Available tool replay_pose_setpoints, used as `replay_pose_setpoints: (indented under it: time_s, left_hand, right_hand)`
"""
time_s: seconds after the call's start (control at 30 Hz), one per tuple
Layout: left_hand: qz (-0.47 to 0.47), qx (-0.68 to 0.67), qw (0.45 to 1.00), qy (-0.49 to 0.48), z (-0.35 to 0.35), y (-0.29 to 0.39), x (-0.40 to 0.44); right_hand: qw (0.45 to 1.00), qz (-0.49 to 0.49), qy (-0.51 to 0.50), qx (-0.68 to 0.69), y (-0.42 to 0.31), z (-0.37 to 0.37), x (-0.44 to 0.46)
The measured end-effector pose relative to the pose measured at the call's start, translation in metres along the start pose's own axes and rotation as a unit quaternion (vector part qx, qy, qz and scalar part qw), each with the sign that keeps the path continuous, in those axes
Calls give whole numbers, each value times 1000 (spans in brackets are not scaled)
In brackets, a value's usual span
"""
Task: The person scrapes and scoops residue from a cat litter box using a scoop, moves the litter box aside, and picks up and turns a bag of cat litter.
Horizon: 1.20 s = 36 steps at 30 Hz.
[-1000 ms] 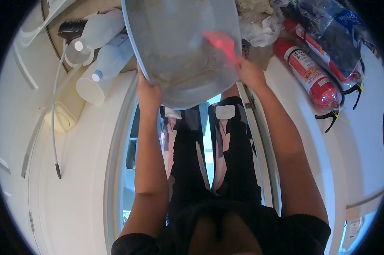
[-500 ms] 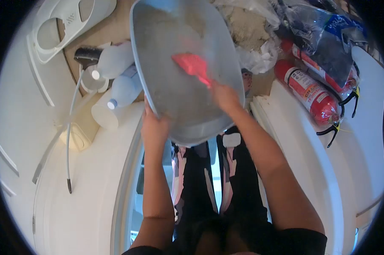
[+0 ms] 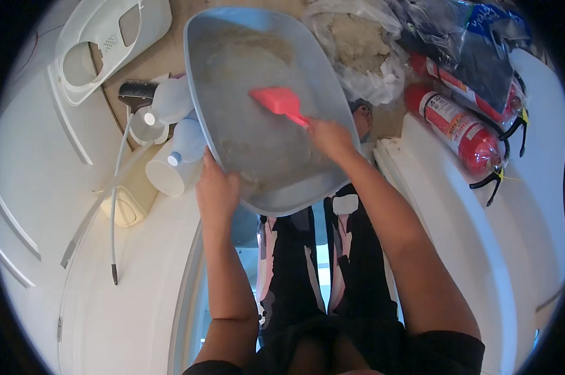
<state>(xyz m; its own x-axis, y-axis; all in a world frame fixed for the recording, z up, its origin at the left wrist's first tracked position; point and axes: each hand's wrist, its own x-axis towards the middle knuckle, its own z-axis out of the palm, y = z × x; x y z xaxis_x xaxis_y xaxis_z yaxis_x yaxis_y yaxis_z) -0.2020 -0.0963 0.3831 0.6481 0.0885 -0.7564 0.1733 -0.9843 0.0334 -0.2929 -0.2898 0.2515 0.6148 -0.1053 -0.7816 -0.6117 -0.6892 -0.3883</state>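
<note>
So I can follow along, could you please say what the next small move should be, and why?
Probably slide the scoop toward the far end of the tub: brown residue shows there, the right grip holds the scoop, and the left grip holds the tub.

No legible text, even on the extinguisher label (image 3: 451, 120)

The left hand (image 3: 219, 192) grips a grey plastic basin (image 3: 239, 128) by its lower left edge; inside its right edge, the right hand (image 3: 330, 139) holds a red scoop (image 3: 277, 100).
</note>
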Motion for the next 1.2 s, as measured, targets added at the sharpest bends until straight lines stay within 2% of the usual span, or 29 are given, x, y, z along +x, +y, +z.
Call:
replay_pose_setpoints:
  time_s: [0.07, 0.13, 0.2, 0.27, 0.33, 0.4, 0.47, 0.6, 0.67, 0.73, 0.77, 0.8, 0.87, 0.9, 0.93, 0.97, 1.0, 1.03, 1.07, 1.1, 1.17, 1.2]
  left_hand:
    - [0, -3, 1000, -12, 0, 4, 1]
    - [2, -9, 1000, -5, 0, 3, -1]
    - [4, -21, 1000, 6, -4, 5, -1]
    - [-11, -22, 1000, -4, -6, 9, 0]
    - [-8, -12, 1000, -3, -8, 8, 3]
    - [-10, -3, 1000, 2, -8, 8, 3]
    - [0, -4, 1000, 22, -10, 11, 1]
    - [-11, -7, 1000, 16, -10, 7, 3]
    - [-5, 27, 999, 31, -12, 7, 4]
    - [10, 16, 998, 59, -19, 5, 0]
    - [22, 6, 996, 88, -25, 4, -4]
    - [25, 9, 995, 92, -33, 2, -10]
    - [52, -52, 994, 82, -59, 2, -27]
    - [54, -47, 994, 86, -74, 12, -39]
    - [34, -8, 997, 63, -89, 29, -56]
    - [15, 32, 999, 41, -98, 42, -68]
    - [23, 41, 998, 45, -103, 49, -76]
    - [107, 23, 991, 72, -108, 57, -83]
    - [192, 6, 977, 97, -109, 68, -90]
    - [204, 15, 974, 100, -110, 80, -94]
    - [339, -60, 934, 99, -102, 109, -102]
    - [348, -53, 931, 100, -94, 129, -108]
  right_hand:
    - [1000, 4, -21, -5, 7, -5, 0]
    - [999, 35, 32, 23, 21, -18, -5]
    - [985, 140, 98, 2, 34, -57, -23]
    - [976, 191, 93, -44, 68, -91, -29]
    - [975, 175, 108, -85, 114, -114, -25]
    - [966, 211, 79, -125, 125, -141, -17]
    - [970, 192, 60, -138, 152, -150, 15]
    - [958, 171, 82, -216, 137, -156, 39]
    - [934, -5, 200, -295, 130, -134, 41]
    - [987, 16, 127, -99, 103, -89, 6]
    - [995, 80, 60, 22, 100, -59, -5]
    - [986, 34, 158, 36, 125, 13, -5]
    - [964, -15, 260, 55, 132, 66, -21]
    - [959, 72, 180, 206, 116, 60, -41]
    - [919, 155, 92, 351, 102, 53, -58]
    - [915, 154, 95, 361, 91, 42, -70]
    - [931, 155, 108, 313, 81, 29, -82]
    - [943, 157, 123, 266, 76, 22, -92]
    - [938, 158, 130, 280, 80, 22, -99]
    - [934, 160, 118, 296, 86, 22, -108]
    - [926, 162, 114, 320, 101, 23, -122]
    - [911, 174, 98, 360, 110, 23, -128]
